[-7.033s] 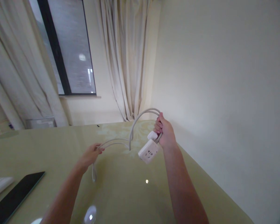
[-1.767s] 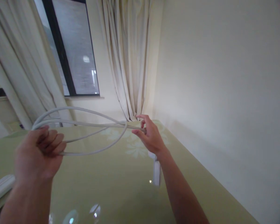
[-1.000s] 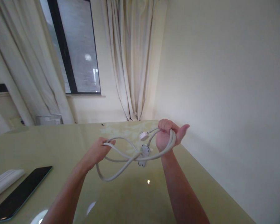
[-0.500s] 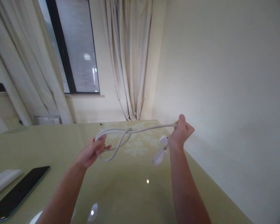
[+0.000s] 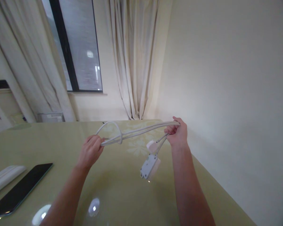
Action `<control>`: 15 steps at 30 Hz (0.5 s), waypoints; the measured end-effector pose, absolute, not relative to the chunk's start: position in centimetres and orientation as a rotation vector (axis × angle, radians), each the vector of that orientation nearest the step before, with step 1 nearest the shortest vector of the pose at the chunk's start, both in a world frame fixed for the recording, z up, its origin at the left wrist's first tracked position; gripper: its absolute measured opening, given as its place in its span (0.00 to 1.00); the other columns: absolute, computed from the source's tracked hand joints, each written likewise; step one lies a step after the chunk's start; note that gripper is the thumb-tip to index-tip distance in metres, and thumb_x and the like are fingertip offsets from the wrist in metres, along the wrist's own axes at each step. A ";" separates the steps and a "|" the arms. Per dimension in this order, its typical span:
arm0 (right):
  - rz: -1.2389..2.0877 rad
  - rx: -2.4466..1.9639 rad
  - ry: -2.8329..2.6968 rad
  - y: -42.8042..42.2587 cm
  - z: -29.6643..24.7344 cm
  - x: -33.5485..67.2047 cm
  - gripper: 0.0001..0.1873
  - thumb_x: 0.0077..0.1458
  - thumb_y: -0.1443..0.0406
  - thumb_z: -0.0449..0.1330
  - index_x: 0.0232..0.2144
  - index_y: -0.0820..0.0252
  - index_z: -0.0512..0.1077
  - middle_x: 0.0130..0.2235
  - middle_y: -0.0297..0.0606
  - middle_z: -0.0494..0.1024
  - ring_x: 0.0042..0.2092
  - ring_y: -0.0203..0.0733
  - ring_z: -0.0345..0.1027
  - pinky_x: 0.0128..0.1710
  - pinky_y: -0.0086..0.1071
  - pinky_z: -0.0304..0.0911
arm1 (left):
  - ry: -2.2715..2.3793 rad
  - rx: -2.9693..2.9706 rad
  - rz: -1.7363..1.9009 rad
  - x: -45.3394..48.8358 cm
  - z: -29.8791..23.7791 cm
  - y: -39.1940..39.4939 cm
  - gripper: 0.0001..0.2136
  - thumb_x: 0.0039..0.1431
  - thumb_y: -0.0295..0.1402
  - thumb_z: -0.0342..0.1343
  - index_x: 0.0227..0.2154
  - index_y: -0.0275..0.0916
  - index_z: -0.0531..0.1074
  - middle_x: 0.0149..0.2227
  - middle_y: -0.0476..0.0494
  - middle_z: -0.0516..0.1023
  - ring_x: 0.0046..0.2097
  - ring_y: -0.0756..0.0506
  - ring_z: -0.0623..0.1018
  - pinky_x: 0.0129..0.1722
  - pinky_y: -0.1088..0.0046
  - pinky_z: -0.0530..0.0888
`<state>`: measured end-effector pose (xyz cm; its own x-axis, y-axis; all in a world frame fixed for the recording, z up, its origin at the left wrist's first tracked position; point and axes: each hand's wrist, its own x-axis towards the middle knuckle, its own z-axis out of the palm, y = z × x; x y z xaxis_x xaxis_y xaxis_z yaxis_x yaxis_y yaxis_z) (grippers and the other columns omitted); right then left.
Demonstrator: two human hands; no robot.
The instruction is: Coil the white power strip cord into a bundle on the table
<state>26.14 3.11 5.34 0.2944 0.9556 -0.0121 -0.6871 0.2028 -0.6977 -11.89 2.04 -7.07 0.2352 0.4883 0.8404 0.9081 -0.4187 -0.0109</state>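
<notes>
A white power cord [image 5: 141,131] is stretched in doubled strands between my two hands above the table. At its left end my left hand [image 5: 91,150] is closed around the strands, and a loose loop of cord stands up beside the knuckles. My right hand [image 5: 178,131] grips the other end, its fingers wrapped round the bent cord. Below the right hand dangle a white plug [image 5: 152,146] and a small white power strip [image 5: 149,166], its underside partly turned toward me. Both hang from short lengths of the cord, clear of the hand.
The glossy green table [image 5: 122,194] reflects ceiling lights. At left lie a black flat slab like a tablet [image 5: 21,190] and a long white object [image 5: 6,179]. A bare wall [image 5: 226,110] borders the right edge; curtains [image 5: 134,62] and a window [image 5: 82,47] are behind.
My left hand has turned over and closed on the cord. The strands are straighter, with the loop now above. My right hand has turned, and the plug and power strip have swung left and lower.
</notes>
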 end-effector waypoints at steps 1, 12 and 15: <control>1.280 -0.657 -0.490 2.9 5.5 26.1 0.28 0.57 0.62 0.59 0.18 0.54 0.43 0.13 0.19 0.44 0.15 0.28 0.34 0.12 0.25 0.40 | -1.321 -1.960 -1.061 -11.3 -7.0 2.1 0.10 0.64 0.30 0.52 0.25 0.44 0.67 0.26 0.44 0.74 0.35 0.41 0.77 0.48 0.63 0.71; 1.119 -0.472 -0.276 1.0 6.7 24.0 0.27 0.67 0.55 0.51 0.19 0.54 0.47 0.14 0.19 0.42 0.16 0.29 0.32 0.13 0.26 0.37 | -1.521 -1.971 -0.815 -3.7 -3.7 0.0 0.12 0.72 0.43 0.46 0.35 0.42 0.66 0.36 0.39 0.76 0.42 0.37 0.76 0.48 0.59 0.67; 1.029 -0.439 -0.248 0.9 6.6 24.1 0.26 0.68 0.55 0.48 0.20 0.54 0.45 0.14 0.20 0.41 0.16 0.29 0.32 0.14 0.27 0.38 | -1.522 -2.118 -0.909 -2.2 -3.4 -0.6 0.14 0.73 0.41 0.44 0.31 0.43 0.64 0.32 0.41 0.76 0.38 0.39 0.76 0.45 0.62 0.66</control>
